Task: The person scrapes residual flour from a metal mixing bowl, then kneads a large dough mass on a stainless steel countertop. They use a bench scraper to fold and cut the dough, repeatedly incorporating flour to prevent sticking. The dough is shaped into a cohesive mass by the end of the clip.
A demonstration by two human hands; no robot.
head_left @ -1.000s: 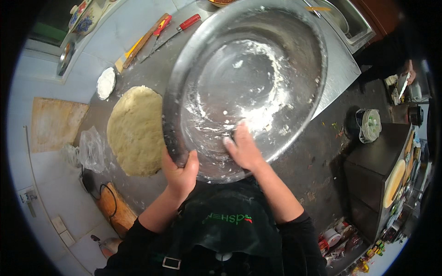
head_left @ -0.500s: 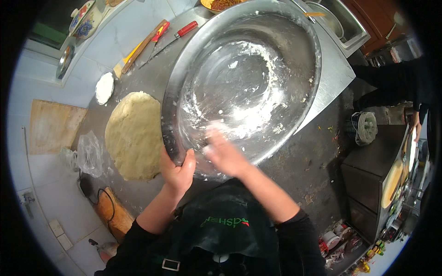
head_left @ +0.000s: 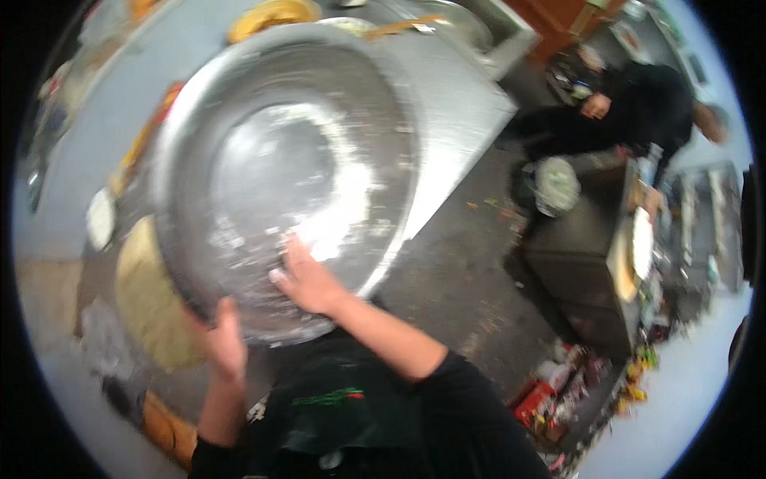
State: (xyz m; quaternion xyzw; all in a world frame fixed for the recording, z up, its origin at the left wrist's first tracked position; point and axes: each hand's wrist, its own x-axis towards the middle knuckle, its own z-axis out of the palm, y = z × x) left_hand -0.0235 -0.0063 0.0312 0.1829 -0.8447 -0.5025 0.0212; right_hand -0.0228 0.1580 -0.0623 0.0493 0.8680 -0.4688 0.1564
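Observation:
A large metal basin (head_left: pixel 387 136), its inside smeared with white flour and small bits of dough, sits tilted in front of me. My left hand (head_left: pixel 226 347) grips its near left rim, thumb over the edge and fingers hidden beneath. Inside, my right hand (head_left: pixel 309 281) lies against the floury near wall, fingers stretched out and somewhat apart, holding nothing I can see. A thick flat slab of dough (head_left: pixel 148 299) rests on the counter to the left, partly covered by the basin. Beyond it stands a small dish of white powder (head_left: pixel 101 219). The picture is blurred.
A yellow bowl (head_left: pixel 267 17) stands past the far rim. Against the left wall are a crumpled plastic bag (head_left: pixel 105 339) and a wooden board (head_left: pixel 52 295). On the right, another person (head_left: pixel 638 104) in black bends near a dark cabinet (head_left: pixel 574 255) and a lined bucket (head_left: pixel 556 188).
My view has swung right, so the counter things appear farther left and more of the other person shows. My left hand keeps the rim; my right hand is still inside the basin.

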